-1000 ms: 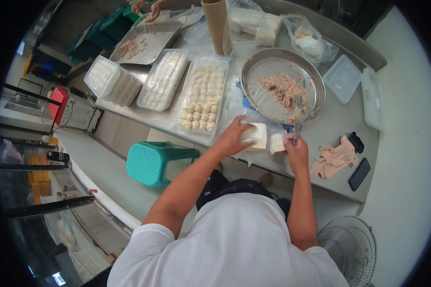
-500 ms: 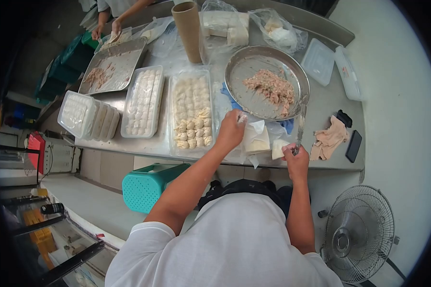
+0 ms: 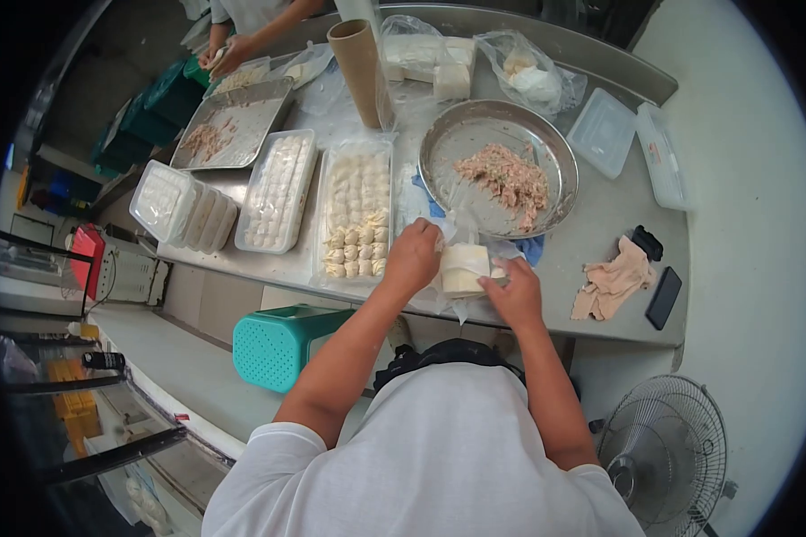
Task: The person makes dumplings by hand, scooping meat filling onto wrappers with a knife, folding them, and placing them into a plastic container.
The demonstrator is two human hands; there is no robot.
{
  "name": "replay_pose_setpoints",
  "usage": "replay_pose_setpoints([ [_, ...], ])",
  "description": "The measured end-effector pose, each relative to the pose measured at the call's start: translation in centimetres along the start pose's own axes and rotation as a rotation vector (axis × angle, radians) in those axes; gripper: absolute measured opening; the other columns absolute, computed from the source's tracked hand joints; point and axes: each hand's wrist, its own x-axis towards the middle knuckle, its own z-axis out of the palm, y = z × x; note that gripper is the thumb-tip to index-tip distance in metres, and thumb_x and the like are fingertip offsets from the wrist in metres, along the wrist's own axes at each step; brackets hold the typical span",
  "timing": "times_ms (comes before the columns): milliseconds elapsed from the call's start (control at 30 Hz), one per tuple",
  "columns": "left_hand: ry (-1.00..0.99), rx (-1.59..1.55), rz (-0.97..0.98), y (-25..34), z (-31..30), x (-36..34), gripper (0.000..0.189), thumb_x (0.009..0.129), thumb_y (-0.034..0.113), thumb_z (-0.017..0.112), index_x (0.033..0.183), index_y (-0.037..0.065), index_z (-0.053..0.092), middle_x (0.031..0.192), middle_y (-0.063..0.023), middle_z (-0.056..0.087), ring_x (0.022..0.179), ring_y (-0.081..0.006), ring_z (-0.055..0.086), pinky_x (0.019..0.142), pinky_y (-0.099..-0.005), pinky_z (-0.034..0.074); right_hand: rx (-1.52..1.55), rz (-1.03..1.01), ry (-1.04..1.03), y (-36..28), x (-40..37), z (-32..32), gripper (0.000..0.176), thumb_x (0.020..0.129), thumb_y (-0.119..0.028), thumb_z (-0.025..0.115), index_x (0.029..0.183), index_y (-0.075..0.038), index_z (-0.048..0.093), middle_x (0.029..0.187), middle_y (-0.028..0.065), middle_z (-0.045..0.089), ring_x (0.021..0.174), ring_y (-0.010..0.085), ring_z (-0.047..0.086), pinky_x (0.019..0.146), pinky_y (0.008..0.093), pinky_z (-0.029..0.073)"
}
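A block of stacked pale dough wrappers (image 3: pixel 466 270) sits in loose clear plastic wrap (image 3: pixel 459 225) near the table's front edge. My left hand (image 3: pixel 412 257) is at its left side, fingers curled and closed on the plastic by the stack's back corner. On the right, my right hand (image 3: pixel 516 291) reaches to the stack's edge with thumb and fingers apart, touching its side; a small white piece shows beside the fingers. Just behind stands a round metal pan (image 3: pixel 439 170) with minced filling (image 3: pixel 503 177). Left of my hands, a tray of dumplings (image 3: pixel 356 215) lies on the table.
More packed dumpling boxes (image 3: pixel 276 192) and stacked containers (image 3: pixel 184 210) stand left. A cardboard tube (image 3: pixel 360 72) rises at the back. Cloth (image 3: pixel 613 277) and a phone (image 3: pixel 664 298) lie right. A co-worker's hands (image 3: pixel 228 54) are at the far left. A fan (image 3: pixel 667 447) stands below right.
My right hand has moved left to the stack; the flat metal tool it held is no longer visible in it. My left hand has lowered slightly beside the stack. The view has shifted slightly.
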Motion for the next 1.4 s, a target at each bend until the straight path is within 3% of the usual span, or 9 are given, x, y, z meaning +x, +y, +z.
replay_pose_setpoints([
  [67,-0.090,-0.008,0.033,1.5,-1.0,-0.6,0.026,0.074,0.006,0.071,0.100,0.005,0.065,0.112,-0.0156,0.059,0.099,-0.0377,0.061,0.082,-0.0469,0.051,-0.100,-0.258,0.032,0.2,0.8,1.6,0.028,0.074,-0.016,0.079,0.095,-0.001,0.070,0.090,0.0139,0.062,0.081,0.0359,0.064,0.074,0.0419,0.052],
  [233,-0.058,-0.016,0.060,1.3,-0.4,-1.6,0.033,0.077,0.012,0.075,0.108,0.007,0.066,0.119,-0.0160,0.055,0.098,-0.0374,0.063,0.083,-0.0452,0.052,-0.096,-0.248,-0.079,1.7,2.1,2.9,0.015,0.076,-0.010,0.074,0.087,-0.003,0.068,0.087,0.0142,0.060,0.086,0.0346,0.063,0.075,0.0427,0.051],
  [300,-0.029,-0.125,-0.022,1.2,-0.3,-2.0,0.035,0.077,0.011,0.075,0.110,0.007,0.066,0.120,-0.0163,0.056,0.100,-0.0370,0.063,0.085,-0.0445,0.052,-0.071,-0.238,0.171,2.9,2.1,2.5,0.009,0.076,-0.006,0.071,0.082,-0.003,0.066,0.084,0.0154,0.059,0.081,0.0358,0.062,0.072,0.0429,0.050],
  [467,-0.083,-0.241,0.188,2.7,1.4,-2.8,0.037,0.079,0.012,0.073,0.115,0.005,0.064,0.122,-0.0182,0.057,0.107,-0.0370,0.060,0.093,-0.0439,0.049,-0.224,0.077,0.292,9.1,1.4,-1.1,0.015,0.077,-0.013,0.072,0.079,0.000,0.065,0.082,0.0170,0.061,0.076,0.0372,0.061,0.068,0.0434,0.048],
  [567,0.105,0.031,0.142,3.8,3.0,-2.0,0.034,0.082,0.017,0.071,0.112,0.002,0.066,0.118,-0.0175,0.061,0.109,-0.0388,0.057,0.098,-0.0464,0.044,-0.287,0.212,0.260,10.3,1.0,-2.5,0.018,0.079,-0.015,0.071,0.081,0.002,0.065,0.082,0.0180,0.062,0.074,0.0360,0.062,0.070,0.0427,0.049],
  [733,-0.078,0.034,0.108,2.2,3.0,0.7,0.024,0.079,0.011,0.067,0.101,0.003,0.070,0.102,-0.0166,0.066,0.093,-0.0354,0.059,0.087,-0.0453,0.048,0.161,0.483,0.094,3.1,-0.2,-5.0,0.018,0.083,-0.016,0.070,0.086,0.001,0.067,0.083,0.0099,0.064,0.067,0.0188,0.063,0.057,0.0317,0.054],
  [833,-0.091,0.060,0.184,1.3,3.0,0.7,0.023,0.077,0.007,0.067,0.099,0.002,0.070,0.100,-0.0158,0.067,0.091,-0.0344,0.060,0.086,-0.0434,0.049,0.177,0.282,0.016,1.9,-0.6,-5.5,0.016,0.087,-0.014,0.067,0.090,0.002,0.067,0.084,0.0078,0.064,0.066,0.0128,0.060,0.050,0.0271,0.053],
  [1200,-0.082,0.134,0.181,1.2,2.0,-0.6,0.021,0.072,0.001,0.064,0.093,-0.001,0.064,0.096,-0.0166,0.063,0.093,-0.0357,0.060,0.084,-0.0431,0.051,0.466,0.304,-0.052,-0.2,-0.1,-6.8,0.014,0.088,-0.005,0.060,0.098,0.003,0.066,0.089,0.0061,0.064,0.066,0.0113,0.059,0.056,0.0259,0.054],
  [1400,0.153,0.039,0.295,1.3,2.4,-1.1,0.019,0.073,0.001,0.063,0.091,-0.001,0.060,0.099,-0.0170,0.061,0.098,-0.0343,0.058,0.085,-0.0426,0.050,0.410,0.302,-0.061,0.1,0.6,-6.4,0.015,0.088,-0.005,0.059,0.098,0.003,0.066,0.090,0.0059,0.064,0.067,0.0108,0.060,0.057,0.0256,0.054],
])
